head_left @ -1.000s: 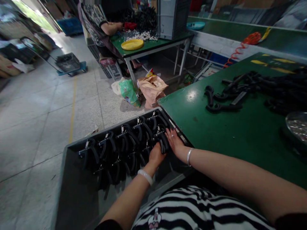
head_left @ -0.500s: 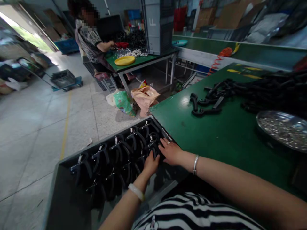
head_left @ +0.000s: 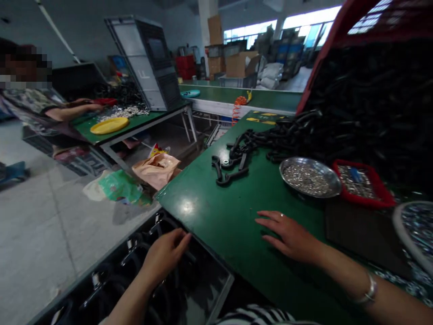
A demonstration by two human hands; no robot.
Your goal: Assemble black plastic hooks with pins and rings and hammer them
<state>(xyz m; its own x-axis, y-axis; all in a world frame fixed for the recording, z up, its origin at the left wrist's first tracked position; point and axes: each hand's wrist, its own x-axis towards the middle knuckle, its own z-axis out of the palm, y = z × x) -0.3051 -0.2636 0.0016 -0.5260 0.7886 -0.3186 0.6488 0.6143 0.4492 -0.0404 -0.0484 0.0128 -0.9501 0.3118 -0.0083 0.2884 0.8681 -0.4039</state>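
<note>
My left hand [head_left: 164, 255] hovers just above the grey bin [head_left: 219, 289] at the lower left, fingers loosely spread over rows of black hand grippers with metal springs [head_left: 131, 262]; it holds nothing. My right hand [head_left: 291, 234] is open and flat, palm down, over the green table [head_left: 216, 212], empty, with a bracelet at the wrist. A large pile of black plastic handles [head_left: 338, 122] lies at the table's back, a few loose ones [head_left: 230, 169] in front of it.
A round metal dish of small silver parts [head_left: 309, 176], a red tray [head_left: 360, 183] and another dish [head_left: 414, 230] sit right of my hand. Across the aisle a person works at a green table with a yellow plate [head_left: 108, 125]. Bags [head_left: 155, 169] lie on the floor.
My view has swung up and right. My right hand left the bin and moved onto the green table. My left hand lifted off the grippers in the bin.
</note>
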